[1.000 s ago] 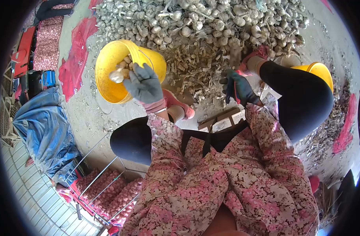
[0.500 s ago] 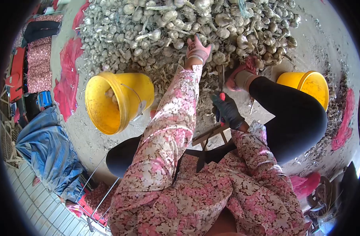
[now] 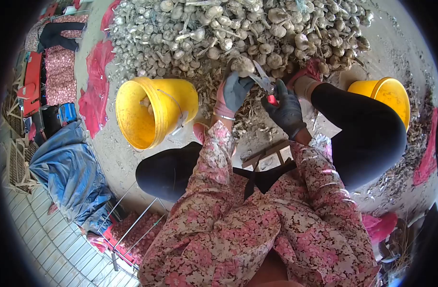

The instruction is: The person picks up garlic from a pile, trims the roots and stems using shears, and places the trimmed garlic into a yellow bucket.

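In the head view my left hand (image 3: 234, 92), in a pink and grey glove, is closed around a garlic bulb (image 3: 242, 66) in front of the pile of garlic (image 3: 195, 36). My right hand (image 3: 286, 111), gloved in black, grips red-handled pruning shears (image 3: 263, 80). Their blades stand apart and point at the bulb, with the tips right beside it and the left fingers. Dry stalks and peelings (image 3: 252, 107) lie on the ground beneath both hands.
A yellow bucket (image 3: 158, 117) lies tipped toward the left, with some garlic inside. Another yellow bucket (image 3: 379, 95) stands beyond my right knee. Red mesh sacks (image 3: 95, 86), a blue tarp (image 3: 71, 167) and wire racks (image 3: 56, 239) line the left side.
My left hand has come back from the pile toward me with a garlic bulb. My right hand has raised the shears forward to the bulb, blades now spread. The view has shifted slightly.
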The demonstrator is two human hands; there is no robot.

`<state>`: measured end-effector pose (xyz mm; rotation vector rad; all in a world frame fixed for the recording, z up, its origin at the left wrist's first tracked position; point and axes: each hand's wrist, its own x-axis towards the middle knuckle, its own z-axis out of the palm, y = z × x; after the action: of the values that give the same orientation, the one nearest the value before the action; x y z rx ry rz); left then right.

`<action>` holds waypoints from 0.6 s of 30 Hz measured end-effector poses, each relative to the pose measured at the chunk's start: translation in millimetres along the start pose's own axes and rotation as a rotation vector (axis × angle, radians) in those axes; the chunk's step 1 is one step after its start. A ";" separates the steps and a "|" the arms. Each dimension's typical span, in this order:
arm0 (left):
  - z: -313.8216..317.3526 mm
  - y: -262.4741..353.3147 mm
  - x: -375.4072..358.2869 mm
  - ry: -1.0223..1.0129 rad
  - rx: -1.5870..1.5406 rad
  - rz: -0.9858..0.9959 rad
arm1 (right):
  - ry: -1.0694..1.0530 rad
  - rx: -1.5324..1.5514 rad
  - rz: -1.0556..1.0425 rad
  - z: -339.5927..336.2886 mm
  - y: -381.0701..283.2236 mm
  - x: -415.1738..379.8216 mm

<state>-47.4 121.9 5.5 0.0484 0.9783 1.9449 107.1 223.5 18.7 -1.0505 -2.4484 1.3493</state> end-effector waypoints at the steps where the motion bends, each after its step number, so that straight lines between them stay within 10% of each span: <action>1: 8.1 0.8 -12.6 -0.044 0.057 0.022 | -0.001 0.001 0.000 3.6 3.9 -5.1; 3: -14.0 -3.2 -27.9 0.031 0.151 -0.035 | -0.019 -0.113 -0.115 8.8 2.3 -14.7; 5: -6.7 -8.6 -36.4 0.059 0.962 0.352 | -0.101 -0.096 -0.079 5.5 0.1 -24.1; 18: -6.9 -3.6 -86.8 0.130 1.294 0.159 | -0.372 -0.065 -0.082 24.9 10.6 -68.3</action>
<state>1.9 53.6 27.8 0.7425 2.2023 1.1390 152.0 166.3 8.8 -0.7554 -2.7767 1.5684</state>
